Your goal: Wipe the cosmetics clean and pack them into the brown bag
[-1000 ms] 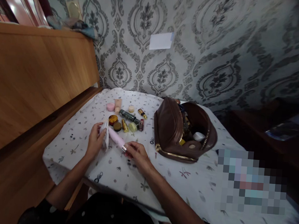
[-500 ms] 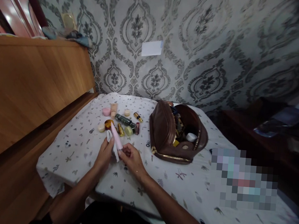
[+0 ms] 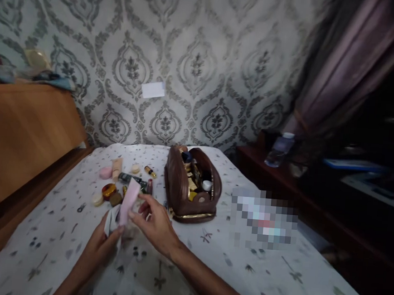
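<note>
A pale pink tube [image 3: 130, 202] stands tilted between my two hands over the near part of the table. My left hand [image 3: 103, 239] is closed around a white cloth [image 3: 112, 219], which lies against the lower part of the tube. My right hand [image 3: 155, 221] grips the tube's right side with thumb and fingertips. Just beyond are several cosmetics: an amber jar [image 3: 109, 191], a cream jar [image 3: 98, 199], a pink jar [image 3: 106, 173], a beige tube [image 3: 116, 168], a dark green bottle [image 3: 129, 178] and a gold-and-black tube [image 3: 150, 171]. The pink tube partly hides some of them.
An unzipped brown bag [image 3: 176, 196] with cosmetics inside stands right of the loose items. A blurred-out object [image 3: 263, 218] lies farther right on the patterned tablecloth [image 3: 207, 275]. A water bottle [image 3: 280, 149] stands on a dark red surface. A wooden panel [image 3: 28, 129] borders the left.
The view has swung right, so the table items appear farther left. The pink tube has turned to show a broader face. My right hand has moved from its lower end up along its side.
</note>
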A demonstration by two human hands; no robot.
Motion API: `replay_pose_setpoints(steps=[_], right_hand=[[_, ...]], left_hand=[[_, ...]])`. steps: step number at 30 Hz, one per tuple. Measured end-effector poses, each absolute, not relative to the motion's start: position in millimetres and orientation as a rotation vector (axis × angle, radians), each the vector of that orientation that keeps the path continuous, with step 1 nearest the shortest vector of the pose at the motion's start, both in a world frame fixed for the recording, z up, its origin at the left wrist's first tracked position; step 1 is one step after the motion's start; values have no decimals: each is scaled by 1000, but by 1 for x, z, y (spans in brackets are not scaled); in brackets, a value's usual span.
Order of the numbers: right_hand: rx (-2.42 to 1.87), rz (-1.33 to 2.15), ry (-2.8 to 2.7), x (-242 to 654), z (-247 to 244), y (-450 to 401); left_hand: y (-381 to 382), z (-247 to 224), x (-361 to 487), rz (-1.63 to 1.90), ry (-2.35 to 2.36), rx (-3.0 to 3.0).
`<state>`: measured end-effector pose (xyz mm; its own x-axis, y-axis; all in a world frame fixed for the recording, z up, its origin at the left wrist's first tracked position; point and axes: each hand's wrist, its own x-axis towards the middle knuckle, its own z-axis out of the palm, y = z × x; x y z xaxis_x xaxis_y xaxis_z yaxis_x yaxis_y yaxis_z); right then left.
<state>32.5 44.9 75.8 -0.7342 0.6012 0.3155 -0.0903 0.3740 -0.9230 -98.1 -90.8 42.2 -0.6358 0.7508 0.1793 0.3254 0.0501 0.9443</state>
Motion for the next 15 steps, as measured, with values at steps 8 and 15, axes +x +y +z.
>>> replay_pose_setpoints(steps=[8,15], right_hand=[[-284,1617,-1726,99,129,89],[-338,1087,-1520,163,184,157]], left_hand=[[-72,69,-76,1490,2269,1386],[-62,51,-98,1301,2296,1326]])
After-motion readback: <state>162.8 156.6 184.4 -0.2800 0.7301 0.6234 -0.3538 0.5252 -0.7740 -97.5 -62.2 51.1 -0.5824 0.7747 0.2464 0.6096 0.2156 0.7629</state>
